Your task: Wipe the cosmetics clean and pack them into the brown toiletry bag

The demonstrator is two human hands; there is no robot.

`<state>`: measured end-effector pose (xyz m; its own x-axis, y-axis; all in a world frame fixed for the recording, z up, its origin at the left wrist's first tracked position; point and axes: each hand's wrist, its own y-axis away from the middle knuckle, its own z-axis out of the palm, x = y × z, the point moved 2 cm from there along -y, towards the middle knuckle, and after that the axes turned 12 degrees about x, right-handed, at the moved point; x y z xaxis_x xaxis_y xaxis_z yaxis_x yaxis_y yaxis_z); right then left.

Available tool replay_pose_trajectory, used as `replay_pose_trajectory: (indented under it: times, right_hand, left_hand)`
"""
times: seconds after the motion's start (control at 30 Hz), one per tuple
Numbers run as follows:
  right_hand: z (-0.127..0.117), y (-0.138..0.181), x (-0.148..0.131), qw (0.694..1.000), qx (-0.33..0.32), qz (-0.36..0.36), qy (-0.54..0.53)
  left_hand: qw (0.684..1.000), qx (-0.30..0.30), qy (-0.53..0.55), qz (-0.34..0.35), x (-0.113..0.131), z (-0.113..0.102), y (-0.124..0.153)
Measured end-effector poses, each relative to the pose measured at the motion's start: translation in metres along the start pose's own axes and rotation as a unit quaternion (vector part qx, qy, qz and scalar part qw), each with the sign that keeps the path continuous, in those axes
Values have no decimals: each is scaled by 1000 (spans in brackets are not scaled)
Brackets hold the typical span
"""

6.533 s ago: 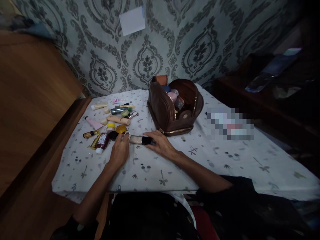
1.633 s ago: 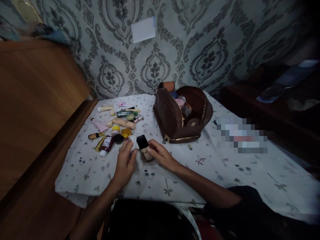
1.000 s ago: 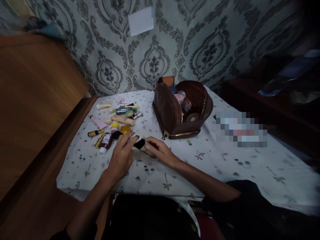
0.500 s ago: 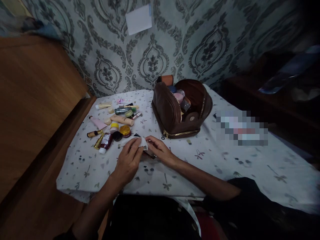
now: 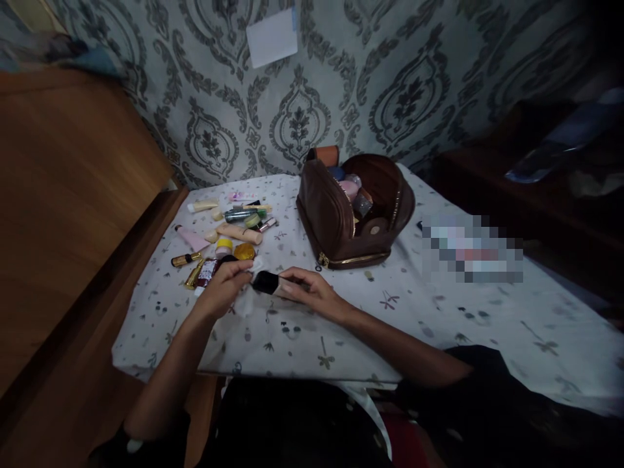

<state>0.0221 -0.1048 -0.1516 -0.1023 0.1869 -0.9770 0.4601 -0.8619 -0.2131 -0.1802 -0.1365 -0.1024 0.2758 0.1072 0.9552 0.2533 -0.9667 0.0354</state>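
Observation:
My right hand (image 5: 314, 294) is closed around a small bottle with a black cap (image 5: 266, 283), held tilted with the cap toward the left. Between the fingers of my left hand (image 5: 225, 286) is a white wipe (image 5: 246, 302), which hangs down beside the cap. Left of my hands lie several cosmetics: a dark red bottle (image 5: 207, 269), a gold-lidded jar (image 5: 244, 251), a yellow-lidded jar (image 5: 223, 247), a beige tube (image 5: 240, 233) and a pink tube (image 5: 192, 238). My left hand partly covers a black round lid (image 5: 227, 259).
Behind my right hand, an unzipped brown cosmetic bag (image 5: 324, 211) stands with several items inside. A blurred-out object (image 5: 470, 250) lies at the right on the patterned tablecloth (image 5: 336, 348). A wooden cabinet (image 5: 73, 182) borders the left side; the papered wall (image 5: 336, 84) is behind.
My left hand has moved left with the wipe, away from the bottle. The black cap, mostly covered before, now shows, and my right hand still holds the bottle.

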Motion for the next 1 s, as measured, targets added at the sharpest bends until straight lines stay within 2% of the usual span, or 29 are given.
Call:
replay_pose_trajectory:
  times: [0.07, 0.13, 0.27, 0.47, 0.57, 0.7, 0.83, 1.0]
  right_hand:
    - [2, 0, 1, 995, 7, 72, -73]
    - [5, 0, 5, 978, 22, 136, -156]
    - [11, -2, 13, 949, 58, 191, -246]
    - [11, -3, 16, 932, 118, 208, -272]
    - [11, -3, 14, 927, 141, 203, -284]
    - [12, -4, 13, 922, 154, 205, -291]
    - [13, -2, 11, 927, 146, 197, -285]
    - [9, -3, 6, 924, 153, 180, -300]
  left_hand:
    - [987, 24, 123, -104, -7, 2, 1]
    - [965, 46, 213, -144, -11, 10, 6]
    - [942, 88, 302, -118, -14, 30, 19]
    - [930, 118, 341, -68, -18, 55, 32]
    - [948, 117, 292, -41, -23, 62, 34]
    - [981, 117, 127, 91, -20, 65, 36]
    - [970, 110, -20, 216, -8, 64, 42]
    - [964, 77, -64, 247, -6, 64, 46]
